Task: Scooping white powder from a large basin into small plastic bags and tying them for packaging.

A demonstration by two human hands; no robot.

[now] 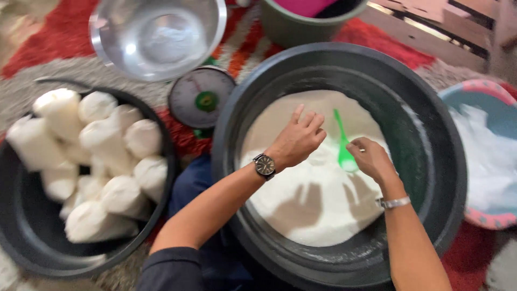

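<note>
A green scoop (343, 148) is gripped by the right hand (370, 158) over the middle of a big black tub (441, 161) holding white powder (318, 205), while the left hand (298, 139) is held just left of the scoop with fingers loosely curled, holding nothing. Bare powder and dark wall are left all around both hands, well inside the tub's rim. Left of the tub a round scale (201, 97) and a black basin (27, 226) of filled white bags (107, 161) are set; a steel bowl (157, 35) and a green bucket (301, 24) lie beyond it.
</note>
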